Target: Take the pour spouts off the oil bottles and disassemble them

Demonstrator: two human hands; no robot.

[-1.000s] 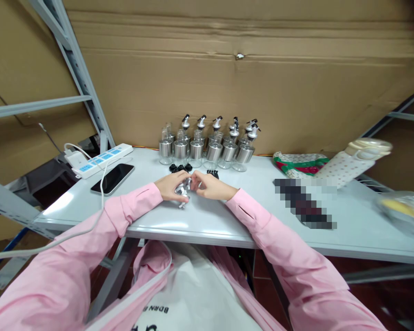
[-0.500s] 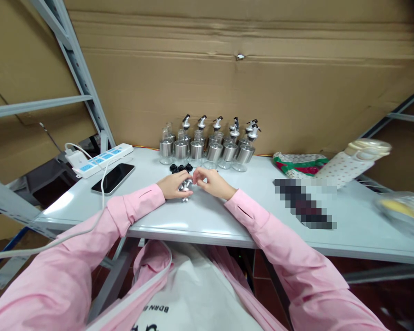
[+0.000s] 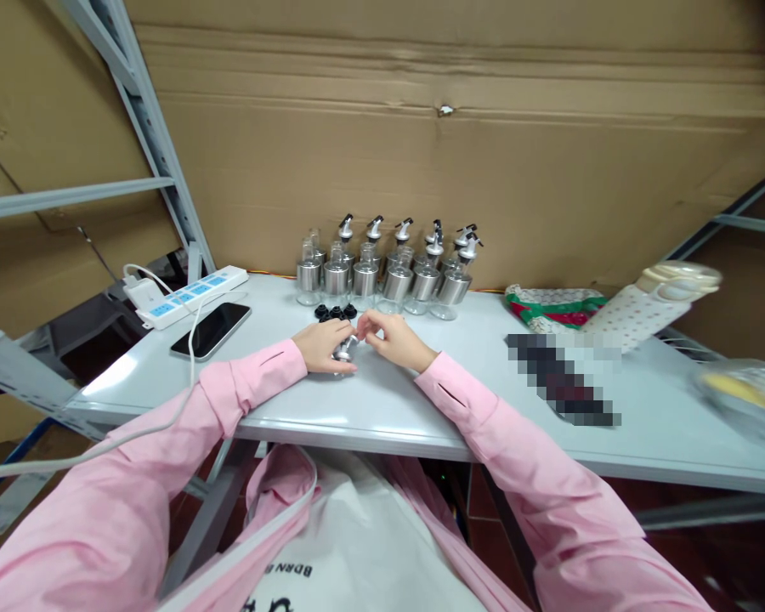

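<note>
My left hand [image 3: 324, 347] is curved over several small silver pourer tops [image 3: 343, 349] on the table, its thumb and fingers closed around them and partly hiding them. Beside its fingertips, my right hand [image 3: 392, 338] has its thumb and fingers pinched together; what they hold, if anything, I cannot make out. Just behind my hands lies a cluster of black stoppers [image 3: 337, 312]. Farther back, glass oil bottles [image 3: 365, 279] with steel bands stand in rows. Several of them carry silver pourers with black levers [image 3: 405, 228], while others at the left and front have bare necks.
To the left lie a phone [image 3: 212, 330] and a white power strip [image 3: 195, 296], and a white cable [image 3: 184, 399] crosses my left sleeve. On the right are a patterned cloth [image 3: 552, 308], a dotted white bottle [image 3: 641, 306] and a plastic-wrapped bowl [image 3: 749, 395]. Cardboard [image 3: 331, 153] stands behind.
The silver pieces under my left hand have shifted, with fewer showing by the thumb. My right hand stays pinched in nearly the same place. The view has tilted slightly.
</note>
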